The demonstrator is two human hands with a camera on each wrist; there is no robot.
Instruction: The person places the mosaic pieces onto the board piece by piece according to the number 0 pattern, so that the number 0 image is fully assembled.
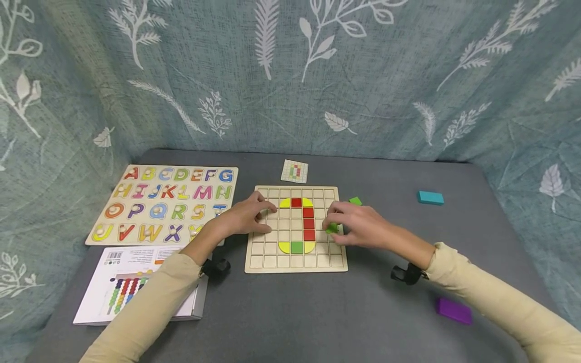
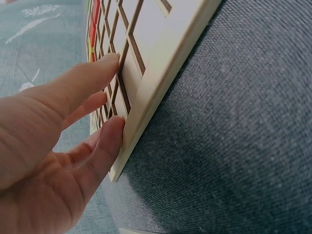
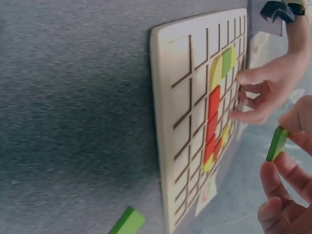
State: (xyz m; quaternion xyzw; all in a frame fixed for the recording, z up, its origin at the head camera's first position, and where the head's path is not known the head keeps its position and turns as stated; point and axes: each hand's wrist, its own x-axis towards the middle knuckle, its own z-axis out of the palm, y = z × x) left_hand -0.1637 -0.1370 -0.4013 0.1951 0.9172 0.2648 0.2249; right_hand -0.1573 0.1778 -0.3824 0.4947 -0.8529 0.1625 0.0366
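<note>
A wooden grid board (image 1: 258, 254) lies mid-table. On it red square tiles (image 1: 308, 223), yellow rounded corner tiles (image 1: 284, 247) and one green square tile (image 1: 297, 247) form part of a ring whose left side shows bare cells. My left hand (image 1: 247, 216) rests on the board's left edge, fingertips touching the wood and nothing between thumb and fingers. Over the board's right side, my right hand (image 1: 358, 224) pinches a green tile (image 3: 278, 143) between thumb and fingers, held above the surface. A second loose green tile (image 1: 355, 200) lies on the table beyond that hand.
A small pattern card (image 1: 294, 171) lies behind the board. At left are a wooden alphabet puzzle (image 1: 163, 194) and a white box (image 1: 97, 297) with an abacus picture. A teal block (image 1: 430, 197) and a purple block (image 1: 454, 310) sit to the right.
</note>
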